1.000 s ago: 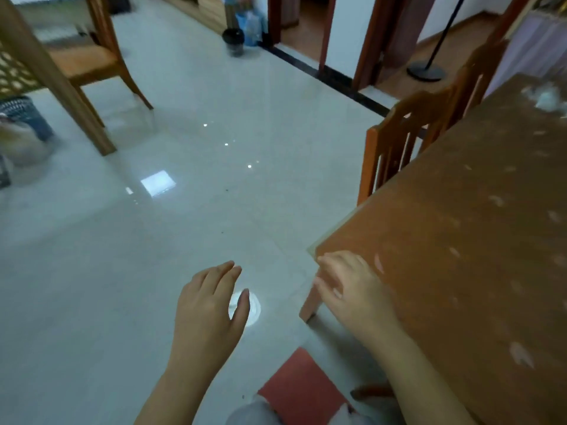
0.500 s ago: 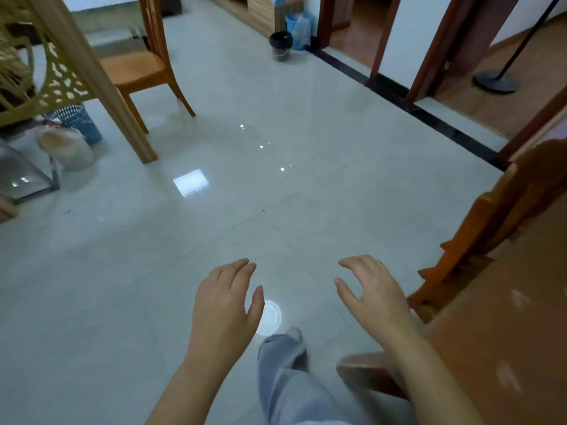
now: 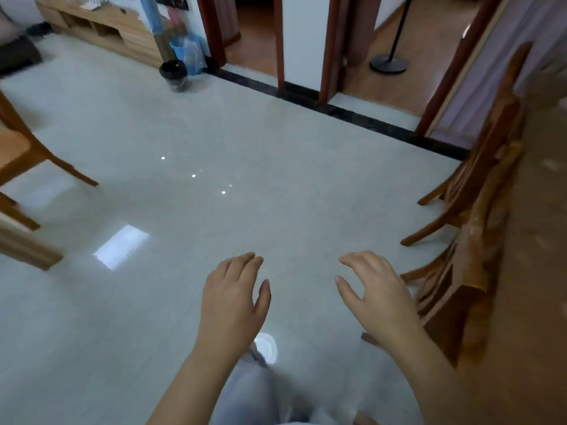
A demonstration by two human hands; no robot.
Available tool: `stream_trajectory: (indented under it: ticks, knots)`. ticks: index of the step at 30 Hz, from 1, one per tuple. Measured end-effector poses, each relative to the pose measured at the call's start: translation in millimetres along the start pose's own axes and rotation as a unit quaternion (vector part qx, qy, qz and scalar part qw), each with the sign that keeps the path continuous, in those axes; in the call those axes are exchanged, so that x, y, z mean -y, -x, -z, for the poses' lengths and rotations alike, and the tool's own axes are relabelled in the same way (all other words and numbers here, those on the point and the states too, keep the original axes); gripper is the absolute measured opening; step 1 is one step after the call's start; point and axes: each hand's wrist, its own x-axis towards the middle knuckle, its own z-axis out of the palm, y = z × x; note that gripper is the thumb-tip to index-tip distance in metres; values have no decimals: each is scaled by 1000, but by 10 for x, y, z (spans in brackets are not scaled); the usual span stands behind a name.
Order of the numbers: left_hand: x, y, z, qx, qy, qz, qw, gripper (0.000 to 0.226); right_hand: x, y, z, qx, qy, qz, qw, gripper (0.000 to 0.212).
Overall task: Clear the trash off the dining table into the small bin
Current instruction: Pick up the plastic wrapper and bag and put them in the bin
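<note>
The left hand (image 3: 233, 297) and right hand (image 3: 379, 294) are held out loose and empty above the floor (image 3: 276, 142). At the right edge the surface (image 3: 543, 271) is glimpsed, pale scraps (image 3: 549, 165) blurred on it. Far off by the doorway (image 3: 254, 32) the small bin (image 3: 173, 75) is seen; it is best fetched and set beside the surface.

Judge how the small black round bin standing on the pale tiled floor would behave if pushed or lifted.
The small black round bin probably slides readily, since the pale tiled floor is glossy enough to mirror lights. Being small and seemingly plastic, it is likely light. It seems to narrow toward its base, so a high push might tip it.
</note>
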Motion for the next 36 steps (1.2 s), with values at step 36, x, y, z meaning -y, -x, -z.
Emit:
stream_trajectory:
  ticks: [36]
  knots:
    - [-2224,-6593,-2484,135,131,-377,907,32,-3085,-4586,1325,-259,101,-359,891,25]
